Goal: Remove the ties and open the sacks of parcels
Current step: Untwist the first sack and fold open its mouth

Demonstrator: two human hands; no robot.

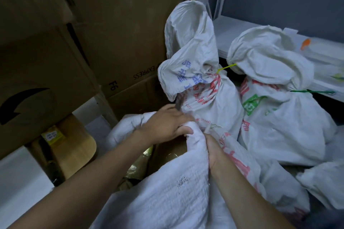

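While both hands clutch it, near sack (167, 188): lowest, centre, white woven, crumpled, faint print.
Left hand (165, 126): fingers curled, bunching the sack's cloth.
Right hand (214, 150): closed around the same bunched neck, just beside the left.
Middle sack (204, 98): directly behind hands, yellow tie (226, 67) at neck, red and blue print.
Right sack (279, 117): touching middle sack, green tie (312, 91).
Boxes (111, 42): stacked left, close.
Shelf (232, 29): behind sacks.

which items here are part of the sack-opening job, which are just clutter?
Job:
- near sack, gripped by left hand and right hand
- sack with yellow tie
- sack with green tie

Clutter:
- cardboard boxes
- white shelf
- wooden stool
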